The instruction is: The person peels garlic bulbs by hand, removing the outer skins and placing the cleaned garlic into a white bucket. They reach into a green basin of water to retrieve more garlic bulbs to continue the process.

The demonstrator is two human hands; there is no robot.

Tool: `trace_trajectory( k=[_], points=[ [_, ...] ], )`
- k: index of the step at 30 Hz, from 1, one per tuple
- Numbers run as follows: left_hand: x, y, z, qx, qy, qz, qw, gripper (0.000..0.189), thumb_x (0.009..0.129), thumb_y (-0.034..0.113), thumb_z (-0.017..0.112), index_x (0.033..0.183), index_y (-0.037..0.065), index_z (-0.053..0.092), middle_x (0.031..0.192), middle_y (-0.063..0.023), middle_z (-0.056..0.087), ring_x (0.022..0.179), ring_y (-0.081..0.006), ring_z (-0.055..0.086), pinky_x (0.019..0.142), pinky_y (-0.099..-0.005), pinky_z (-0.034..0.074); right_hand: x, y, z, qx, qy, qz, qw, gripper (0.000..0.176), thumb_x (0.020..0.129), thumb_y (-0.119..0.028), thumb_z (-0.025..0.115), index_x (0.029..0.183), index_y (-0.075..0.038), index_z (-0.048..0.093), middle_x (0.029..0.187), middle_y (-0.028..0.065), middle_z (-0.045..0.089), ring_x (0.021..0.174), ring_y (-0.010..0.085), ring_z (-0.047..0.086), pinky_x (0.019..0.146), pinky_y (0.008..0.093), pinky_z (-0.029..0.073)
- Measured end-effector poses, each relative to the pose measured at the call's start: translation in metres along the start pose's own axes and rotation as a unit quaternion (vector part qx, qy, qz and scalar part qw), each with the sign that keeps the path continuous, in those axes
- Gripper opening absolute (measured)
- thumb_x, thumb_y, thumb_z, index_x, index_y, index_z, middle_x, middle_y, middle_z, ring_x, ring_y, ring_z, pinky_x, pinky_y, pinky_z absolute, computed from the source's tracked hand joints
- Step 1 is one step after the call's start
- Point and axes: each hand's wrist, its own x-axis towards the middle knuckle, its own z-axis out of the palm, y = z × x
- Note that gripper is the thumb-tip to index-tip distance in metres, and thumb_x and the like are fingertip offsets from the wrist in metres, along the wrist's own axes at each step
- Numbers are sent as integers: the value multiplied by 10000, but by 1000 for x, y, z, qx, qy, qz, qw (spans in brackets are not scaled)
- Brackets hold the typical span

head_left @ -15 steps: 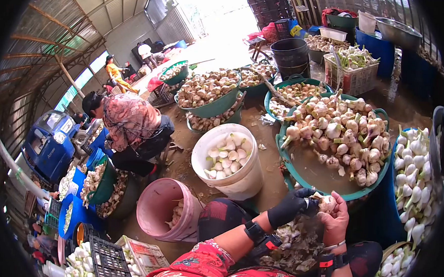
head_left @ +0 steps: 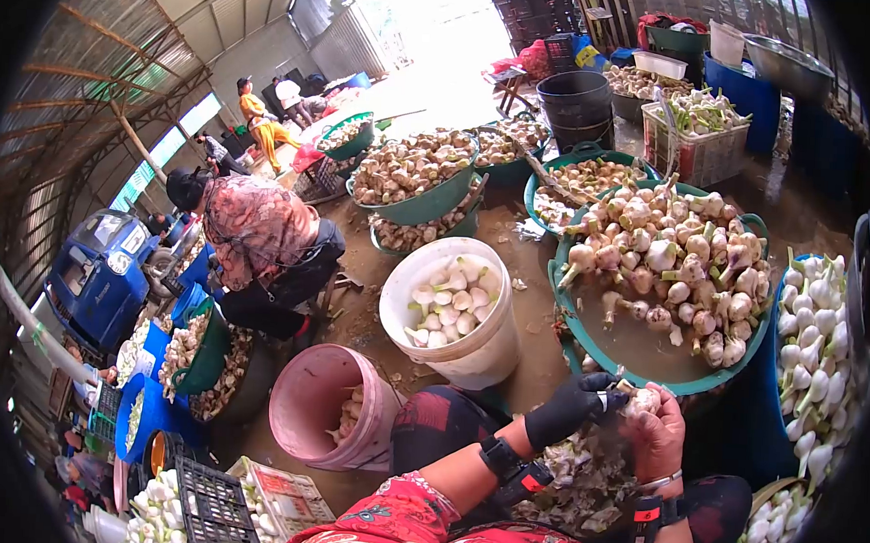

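Observation:
My left hand [head_left: 573, 406], in a black glove, pinches the top of a garlic bulb [head_left: 642, 401]. My bare right hand [head_left: 657, 437] cups the same bulb from the right. Both hands are held over my lap, where a heap of peelings [head_left: 581, 477] lies. Just beyond them stands a green basin [head_left: 635, 353] piled with unpeeled garlic. A white bucket [head_left: 470, 356] with peeled bulbs is to the left.
A pink bucket [head_left: 313, 402] lies tilted at lower left. Peeled garlic [head_left: 820, 356] fills a blue tub at right. More green basins [head_left: 413, 207] of garlic stand behind. A person in a patterned top [head_left: 257, 230] bends over at left; black crates [head_left: 206, 504] sit nearby.
My hands have dropped slightly with the bulb and the view has shifted a little. The person at left has leaned further over.

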Motion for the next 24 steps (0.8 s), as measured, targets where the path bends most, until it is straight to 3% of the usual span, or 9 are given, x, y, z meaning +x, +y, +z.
trace_trajectory(
  k=[5, 10, 15, 17, 18, 20, 21, 22, 24],
  points=[
    [-7, 20, 10, -44, 0, -72, 996, 354, 888, 218, 614, 1161, -2, 567, 869, -44, 637, 719, -122, 617, 684, -256, 503, 1, 5, -8, -128, -28, -54, 990, 509, 774, -98, 701, 1214, 17, 472, 968, 85, 620, 744, 144, 612, 591, 234, 508],
    [-5, 0, -3, 56, -21, -33, 998, 286, 866, 187, 624, 1087, 7, 602, 893, -46, 636, 746, -130, 615, 687, -264, 493, 0, 5, -7, -72, -32, -22, 997, 504, 818, -286, 701, 1174, 14, 507, 932, 75, 629, 714, 143, 602, 538, 220, 460],
    [-7, -15, -1, 217, 10, 57, 975, 176, 832, 131, 619, 972, 28, 645, 869, -23, 635, 763, -124, 584, 680, -278, 467, 0, 3, -9, 54, 14, 205, 977, 448, 874, -466, 563, 1041, -50, 573, 767, 78, 623, 568, 167, 575, 462, 243, 423],
    [-4, -23, 0, 457, 57, 178, 869, 133, 821, 127, 615, 908, 33, 648, 851, -15, 625, 756, -116, 561, 670, -278, 452, 2, 2, -17, 106, 32, 298, 948, 470, 888, -538, 484, 987, -92, 593, 702, 81, 618, 504, 180, 558, 424, 262, 425],
    [-6, -20, 4, 456, 53, 177, 870, 133, 821, 127, 615, 908, 33, 648, 851, -15, 625, 756, -116, 561, 670, -278, 452, 1, 2, -16, 108, 35, 297, 948, 470, 888, -538, 484, 987, -92, 593, 702, 81, 618, 504, 180, 558, 424, 262, 425],
    [-10, -14, 10, 331, 49, 68, 940, 121, 804, 130, 629, 875, 33, 640, 811, -12, 613, 716, -103, 553, 640, -280, 444, 1, 2, -12, 33, 119, 219, 968, 452, 893, -515, 495, 985, -85, 601, 688, 69, 615, 482, 174, 539, 432, 258, 443],
    [-8, -15, 9, 256, 59, 23, 964, 166, 769, 104, 664, 920, 34, 647, 706, -46, 611, 644, -122, 569, 617, -305, 467, -1, 1, -13, 29, 57, 153, 986, 421, 885, -433, 563, 1095, -68, 567, 805, 74, 625, 538, 167, 563, 466, 246, 461],
    [-8, -16, 9, 256, 57, 22, 965, 166, 769, 104, 664, 920, 34, 647, 706, -46, 611, 644, -122, 569, 617, -305, 467, -3, -1, -9, 30, 59, 152, 986, 421, 885, -433, 563, 1095, -68, 567, 805, 74, 625, 538, 167, 563, 466, 246, 461],
    [-9, -11, 8, 71, 59, -58, 994, 147, 791, 93, 645, 926, 35, 640, 700, -11, 594, 629, -91, 544, 589, -273, 451, -8, -9, 4, 27, -22, 39, 999, 447, 840, -231, 638, 1229, -66, 492, 965, 83, 604, 653, 161, 597, 512, 243, 476]
  ],
)
